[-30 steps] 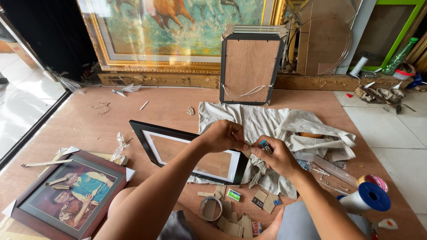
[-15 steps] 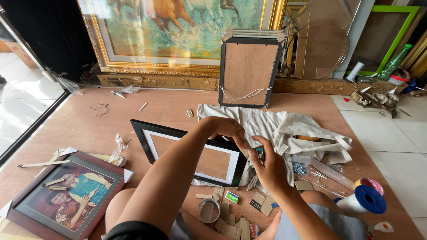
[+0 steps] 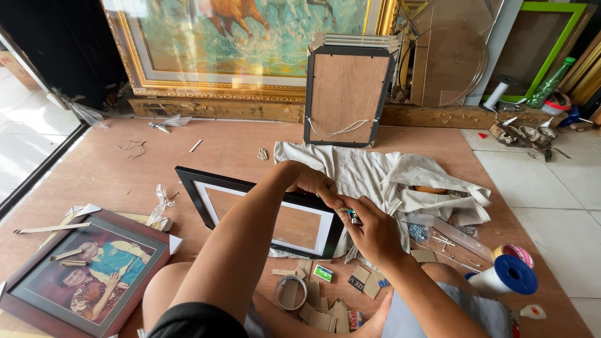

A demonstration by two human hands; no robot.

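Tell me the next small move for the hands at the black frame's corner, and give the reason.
Probably steady the black frame with the left hand and bring the small tool, blurred here, in the right hand down to the frame's near right corner. Both hands meet just above that corner, the frame lies flat on the board floor, and the tool's tip sits at its edge.

A gold-framed horse painting point(image 3: 250, 37) leans against the wall, a framed portrait point(image 3: 84, 275) lies on the floor, and a blue-capped spool point(image 3: 504, 276) rests beside crumpled cloth point(image 3: 382, 172).
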